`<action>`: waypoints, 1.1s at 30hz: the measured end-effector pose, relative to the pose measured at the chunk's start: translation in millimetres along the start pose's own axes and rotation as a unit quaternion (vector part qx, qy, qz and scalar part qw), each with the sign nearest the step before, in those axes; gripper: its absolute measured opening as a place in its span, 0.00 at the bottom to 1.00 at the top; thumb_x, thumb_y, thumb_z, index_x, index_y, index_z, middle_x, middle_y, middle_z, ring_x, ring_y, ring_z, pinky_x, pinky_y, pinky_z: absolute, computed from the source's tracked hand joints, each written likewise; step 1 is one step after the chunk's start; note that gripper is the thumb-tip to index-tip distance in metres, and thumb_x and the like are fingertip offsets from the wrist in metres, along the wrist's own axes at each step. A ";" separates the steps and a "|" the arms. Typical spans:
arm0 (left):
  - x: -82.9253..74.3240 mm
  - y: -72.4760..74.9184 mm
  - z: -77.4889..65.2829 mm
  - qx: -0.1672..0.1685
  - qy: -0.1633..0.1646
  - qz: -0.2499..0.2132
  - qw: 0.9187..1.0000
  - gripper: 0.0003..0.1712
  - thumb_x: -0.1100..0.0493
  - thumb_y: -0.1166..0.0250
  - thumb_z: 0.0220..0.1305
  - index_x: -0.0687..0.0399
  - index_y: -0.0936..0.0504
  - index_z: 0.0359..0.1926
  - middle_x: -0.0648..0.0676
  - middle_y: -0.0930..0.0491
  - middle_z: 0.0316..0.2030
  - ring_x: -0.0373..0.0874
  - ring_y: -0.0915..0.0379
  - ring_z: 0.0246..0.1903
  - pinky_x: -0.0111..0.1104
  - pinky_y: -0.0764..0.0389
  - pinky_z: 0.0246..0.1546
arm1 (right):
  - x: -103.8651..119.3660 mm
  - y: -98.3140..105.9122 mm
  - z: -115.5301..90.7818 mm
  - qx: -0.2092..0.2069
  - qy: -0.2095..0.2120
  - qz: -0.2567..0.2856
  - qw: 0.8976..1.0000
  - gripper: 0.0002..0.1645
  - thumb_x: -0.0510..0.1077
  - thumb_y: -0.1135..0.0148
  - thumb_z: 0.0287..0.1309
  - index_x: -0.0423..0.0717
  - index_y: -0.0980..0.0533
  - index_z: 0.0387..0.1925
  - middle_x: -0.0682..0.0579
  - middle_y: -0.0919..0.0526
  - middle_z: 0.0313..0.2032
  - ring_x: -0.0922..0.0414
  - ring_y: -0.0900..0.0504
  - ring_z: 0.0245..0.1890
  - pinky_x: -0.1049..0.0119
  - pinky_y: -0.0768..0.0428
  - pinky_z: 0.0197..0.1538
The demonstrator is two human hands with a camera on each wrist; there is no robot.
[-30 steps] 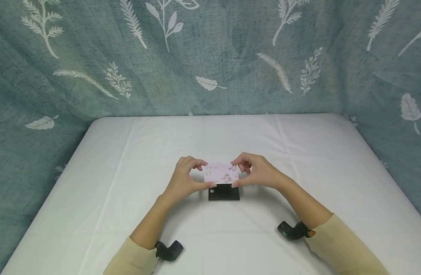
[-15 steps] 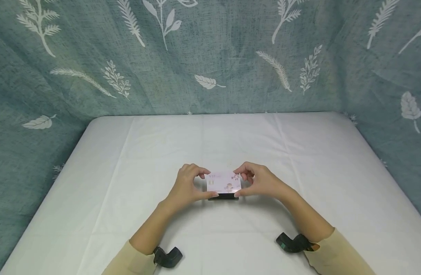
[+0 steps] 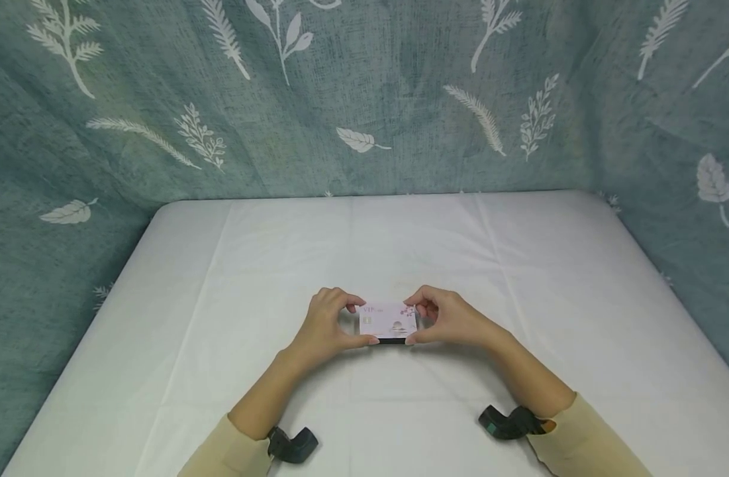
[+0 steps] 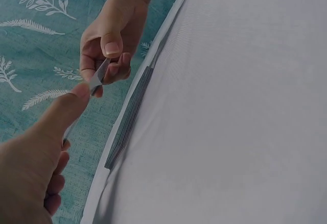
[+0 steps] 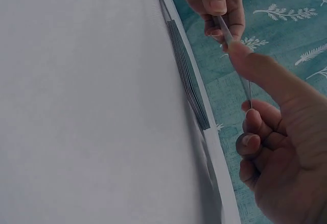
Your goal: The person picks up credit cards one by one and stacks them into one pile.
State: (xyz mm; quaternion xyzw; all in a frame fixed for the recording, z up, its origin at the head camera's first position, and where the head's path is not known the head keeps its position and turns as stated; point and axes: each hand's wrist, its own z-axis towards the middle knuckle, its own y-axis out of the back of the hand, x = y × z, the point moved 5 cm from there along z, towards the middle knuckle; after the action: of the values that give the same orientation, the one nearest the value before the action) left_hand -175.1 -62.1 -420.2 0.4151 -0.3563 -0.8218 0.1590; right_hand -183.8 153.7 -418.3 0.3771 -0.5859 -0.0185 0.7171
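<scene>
A pale pink VIP card [image 3: 388, 320] with a chip and flower print is held level by both hands. My left hand [image 3: 327, 326] pinches its left end between thumb and fingers. At the opposite end, my right hand [image 3: 456, 320] pinches it the same way. Below the card lies a stack of dark cards; in the head view just a black strip [image 3: 392, 341] of it shows at the near edge. Both wrist views show the stack [image 4: 130, 119] edge-on as several thin layers, a gap separating it from the held card [image 5: 244, 83].
A white cloth covers the table [image 3: 251, 252]. Behind it hangs a green-blue curtain [image 3: 400, 132] with white leaf prints. Black wrist cameras sit by the left sleeve [image 3: 230, 450] and right sleeve [image 3: 584, 440].
Both hands have brought the pink card down and toward the near side, over the dark stack. Much of the black top card was visible earlier; now only a thin strip shows.
</scene>
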 end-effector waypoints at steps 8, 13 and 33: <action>7.2 -7.6 -5.4 0.011 0.010 0.002 1.000 0.35 0.43 0.21 0.36 0.53 0.22 0.46 0.47 0.28 0.34 0.42 0.38 0.40 0.38 0.36 0.47 | -6.8 -6.0 -1.3 0.006 -0.013 0.001 1.000 0.32 0.49 0.21 0.36 0.46 0.24 0.45 0.52 0.28 0.29 0.61 0.34 0.26 0.73 0.33 0.30; 10.0 -12.4 -8.5 0.010 -0.001 0.011 1.000 0.37 0.42 0.21 0.33 0.52 0.22 0.45 0.46 0.28 0.34 0.41 0.38 0.39 0.37 0.36 0.46 | -10.3 -8.8 -3.2 0.012 -0.013 -0.012 1.000 0.33 0.51 0.21 0.36 0.46 0.25 0.45 0.54 0.28 0.29 0.63 0.34 0.25 0.73 0.33 0.29; 17.6 -18.9 -10.6 0.048 0.008 -0.003 0.999 0.38 0.43 0.21 0.35 0.52 0.23 0.49 0.44 0.28 0.37 0.38 0.40 0.41 0.35 0.36 0.46 | -14.3 -11.3 -1.7 0.001 0.015 -0.055 0.998 0.37 0.53 0.20 0.32 0.42 0.24 0.46 0.56 0.27 0.28 0.64 0.34 0.24 0.73 0.34 0.27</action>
State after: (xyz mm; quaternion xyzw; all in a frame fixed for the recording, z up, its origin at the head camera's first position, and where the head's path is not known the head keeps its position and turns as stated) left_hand -176.6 -63.6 -448.0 0.4299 -0.3928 -0.8010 0.1390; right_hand -182.1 153.1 -436.6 0.4098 -0.5536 -0.0516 0.7231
